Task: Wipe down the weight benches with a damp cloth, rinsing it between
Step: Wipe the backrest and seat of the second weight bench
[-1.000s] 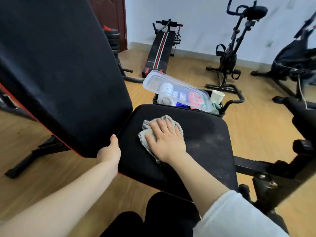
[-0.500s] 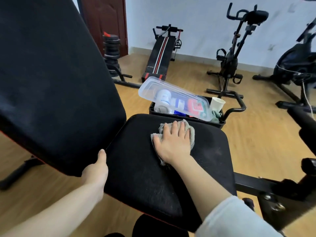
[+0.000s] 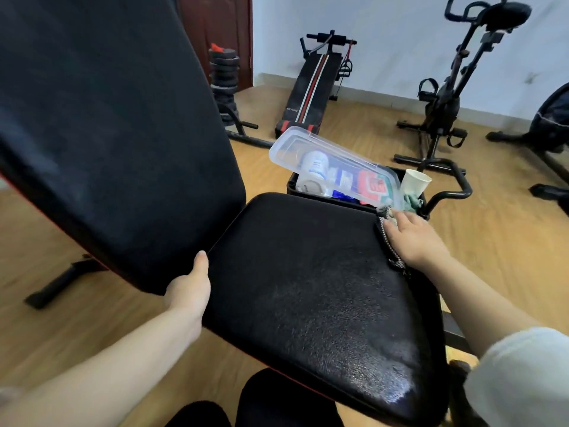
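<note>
Right hand flat, fingers together, pressing grey cloth on far right edge of seat pad. Left hand curled, gripping lower corner of backrest, thumb up. Step: wiping seat; likely right edge left to cover, then backrest, then rinse. Counted: one cloth, one paper cup, one clear lidded box, one sit-up bench, one exercise bike.

Location: a small exercise room or home gym. Indicators: padded black weight bench in the foreground, sit-up bench, stacked weight plates, upright exercise bike, wood-pattern floor, plain white wall.
</note>
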